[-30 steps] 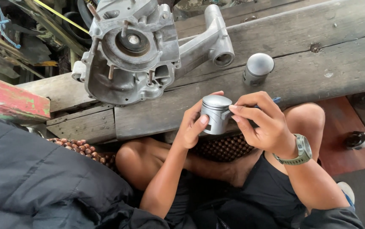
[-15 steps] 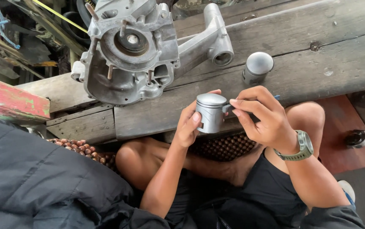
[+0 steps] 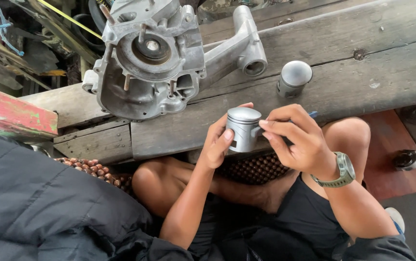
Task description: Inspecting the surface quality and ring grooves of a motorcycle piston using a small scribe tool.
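Over the wooden bench [image 3: 343,92], both hands — left [image 3: 216,142], right [image 3: 299,140] — clasp a grey piston [image 3: 242,128]

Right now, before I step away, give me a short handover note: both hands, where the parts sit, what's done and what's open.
Left hand: cradles the silver piston from its left side, thumb on the skirt.
Right hand: fingertips pinch at the piston's right side; a bit of blue shows behind the fingers, too hidden to identify. Green wristwatch on that wrist.
Parts: grey engine crankcase lies on the wooden bench, open face up with studs showing. A second piston stands on the bench, right of the crankcase.
Done: held piston is off the bench, over the lap.
Open: neither piston is on the crankcase.
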